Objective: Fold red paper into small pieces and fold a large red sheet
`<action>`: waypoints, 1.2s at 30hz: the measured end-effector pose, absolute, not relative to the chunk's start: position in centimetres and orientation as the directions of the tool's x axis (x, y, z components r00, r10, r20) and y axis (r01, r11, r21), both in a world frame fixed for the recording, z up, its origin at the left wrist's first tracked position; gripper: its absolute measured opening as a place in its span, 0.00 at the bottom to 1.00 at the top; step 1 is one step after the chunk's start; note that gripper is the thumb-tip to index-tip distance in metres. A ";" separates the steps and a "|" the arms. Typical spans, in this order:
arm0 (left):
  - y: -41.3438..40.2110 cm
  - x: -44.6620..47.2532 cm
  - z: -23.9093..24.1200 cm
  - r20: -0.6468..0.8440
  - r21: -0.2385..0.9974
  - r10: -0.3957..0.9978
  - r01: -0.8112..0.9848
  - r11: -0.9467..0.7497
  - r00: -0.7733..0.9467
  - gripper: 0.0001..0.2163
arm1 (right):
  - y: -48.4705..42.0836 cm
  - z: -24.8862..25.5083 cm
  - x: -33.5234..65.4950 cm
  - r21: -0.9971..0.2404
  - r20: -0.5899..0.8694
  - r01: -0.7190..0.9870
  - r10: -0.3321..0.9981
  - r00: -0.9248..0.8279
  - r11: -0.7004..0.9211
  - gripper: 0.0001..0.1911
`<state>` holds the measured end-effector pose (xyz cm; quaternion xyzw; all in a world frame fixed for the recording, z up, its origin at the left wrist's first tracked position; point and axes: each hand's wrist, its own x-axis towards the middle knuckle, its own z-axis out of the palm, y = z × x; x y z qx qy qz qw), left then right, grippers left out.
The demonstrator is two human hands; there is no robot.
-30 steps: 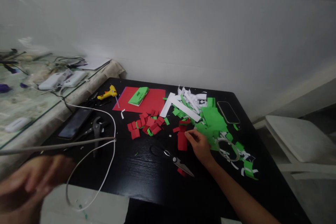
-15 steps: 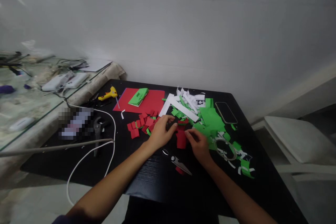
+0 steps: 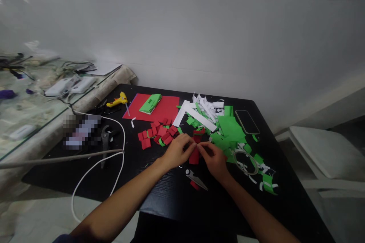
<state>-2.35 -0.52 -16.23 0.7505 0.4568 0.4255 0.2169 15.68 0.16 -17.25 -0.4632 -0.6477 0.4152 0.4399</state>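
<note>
The left hand and right hand each seem to have their grip pinched on the red paper between them, probably to steady both sides. Scissors lie just nearer the person, their handles mostly hidden. Whether the paper touches the counter, I cannot tell.

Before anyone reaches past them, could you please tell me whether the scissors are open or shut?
The scissors look shut: their blades lie together, tapering to one tip.

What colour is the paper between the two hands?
The paper is red, seen best in the head view.
</note>
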 end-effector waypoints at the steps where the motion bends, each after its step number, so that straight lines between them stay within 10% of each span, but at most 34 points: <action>1: -0.6 -2.4 -16.2 0.439 0.713 0.869 0.500 -0.491 0.228 0.10 | 0.1 -17.3 15.7 -0.942 0.189 0.242 0.964 -0.185 0.231 0.15; 36: -0.8 -2.8 -15.8 0.386 0.792 0.910 0.453 -0.410 0.149 0.10 | 0.5 -17.2 15.9 -0.956 0.151 0.210 0.958 -0.242 0.204 0.13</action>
